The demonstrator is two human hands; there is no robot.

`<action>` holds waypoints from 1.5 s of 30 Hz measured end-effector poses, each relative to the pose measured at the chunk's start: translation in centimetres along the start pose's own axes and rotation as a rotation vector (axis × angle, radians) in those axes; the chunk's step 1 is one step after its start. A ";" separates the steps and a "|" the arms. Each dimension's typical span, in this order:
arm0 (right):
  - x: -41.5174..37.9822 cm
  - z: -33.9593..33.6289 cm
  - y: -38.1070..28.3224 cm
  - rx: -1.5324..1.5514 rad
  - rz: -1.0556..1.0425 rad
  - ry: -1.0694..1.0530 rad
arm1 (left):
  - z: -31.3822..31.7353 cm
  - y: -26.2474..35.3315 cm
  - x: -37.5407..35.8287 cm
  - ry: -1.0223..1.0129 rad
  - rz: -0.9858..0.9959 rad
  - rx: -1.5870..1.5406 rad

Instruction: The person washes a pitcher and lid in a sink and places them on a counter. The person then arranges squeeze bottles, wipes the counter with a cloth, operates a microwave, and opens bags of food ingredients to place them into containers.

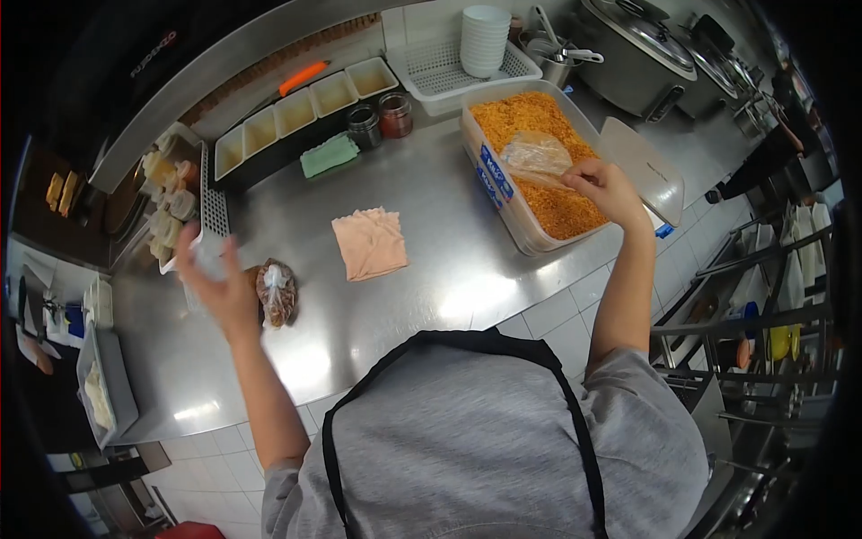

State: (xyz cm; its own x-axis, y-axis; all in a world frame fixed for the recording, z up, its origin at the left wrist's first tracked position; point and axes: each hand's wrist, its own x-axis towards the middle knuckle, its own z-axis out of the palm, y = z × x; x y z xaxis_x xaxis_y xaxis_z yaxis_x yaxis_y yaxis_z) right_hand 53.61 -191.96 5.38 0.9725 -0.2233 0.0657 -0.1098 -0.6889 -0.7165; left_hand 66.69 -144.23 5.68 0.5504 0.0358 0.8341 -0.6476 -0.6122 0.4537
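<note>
My right hand [606, 190] pinches the edge of a clear plastic bag [536, 160] over a large plastic tub [530, 241] filled with orange crumbs [564, 208]. The bag lies on the crumbs. On the left, my left hand [220, 292] is raised over the steel table with its fingers spread, slightly blurred by motion. Beside its wrist sits a small knotted plastic bag [277, 295] with brown contents. Something clear and shiny shows behind the left fingers, partly hidden by them.
A folded peach cloth [370, 243] and a green cloth [329, 156] lie on the steel table [440, 193]. Behind stand several white containers [296, 111], spice jars [395, 115] and a basket with stacked bowls [486, 41]. A translucent lid [642, 171] leans at the tub's right.
</note>
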 end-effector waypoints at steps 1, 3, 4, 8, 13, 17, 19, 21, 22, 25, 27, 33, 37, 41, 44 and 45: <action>0.2 0.3 0.2 -0.017 -0.033 0.044 | 2.4 3.3 0.6 -0.156 0.057 -0.066; 0.2 0.7 -0.8 -0.088 -0.014 0.035 | 7.9 8.6 0.9 -0.535 0.324 -0.232; 0.3 0.8 -1.3 -0.159 0.002 0.019 | 10.4 11.3 0.9 -0.692 0.469 -0.226; 0.7 1.3 -1.1 -0.232 -0.084 0.055 | 20.0 16.8 -1.3 -0.897 0.630 -0.303; 1.0 1.5 -0.4 -0.231 -0.103 0.079 | 26.8 18.0 -2.1 -0.983 0.719 -0.131; 1.3 1.7 -0.6 -0.288 -0.060 0.131 | 28.8 18.5 -1.3 -1.125 0.738 -0.022; 1.3 1.3 -1.5 -0.322 0.024 0.052 | 29.6 18.3 -1.1 -1.057 0.766 -0.025; 1.7 1.4 -0.7 -0.398 0.060 0.035 | 29.8 18.5 -0.8 -1.017 0.732 -0.056; 1.8 1.6 -0.4 -0.472 0.100 0.016 | 29.7 18.7 -0.7 -0.980 0.700 -0.088; 2.6 2.0 -0.7 -0.618 -0.054 0.043 | 28.7 20.2 -0.4 -1.210 0.663 -0.047; 3.0 2.2 -1.7 -0.433 -0.041 0.064 | 28.5 20.3 -1.0 -1.154 0.615 -0.075; 6.9 3.9 2.5 -0.244 -0.119 0.028 | 28.2 20.0 -1.1 -1.065 0.352 -0.319; 7.7 2.0 -1.2 -0.579 -0.099 -0.080 | 27.9 20.4 -1.2 -0.988 0.331 -0.562; 12.3 1.9 6.1 -0.721 -0.347 -0.014 | 26.0 17.5 2.3 -0.823 0.373 -0.597; 11.0 0.1 1.1 -0.793 -0.003 -0.290 | 24.9 10.6 6.2 -0.734 0.215 -0.309; 10.3 -0.2 -0.7 -0.795 0.051 -0.380 | 25.8 6.8 7.0 -0.635 0.206 -0.217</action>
State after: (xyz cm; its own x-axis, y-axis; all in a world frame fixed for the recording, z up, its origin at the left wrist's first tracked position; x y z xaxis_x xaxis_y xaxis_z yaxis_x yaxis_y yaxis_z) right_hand 63.67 -193.94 6.71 0.9496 -0.1200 -0.2897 -0.1276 -0.9918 -0.0073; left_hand 79.71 -168.51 6.53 0.5637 -0.5727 0.5953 -0.8260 -0.3833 0.4134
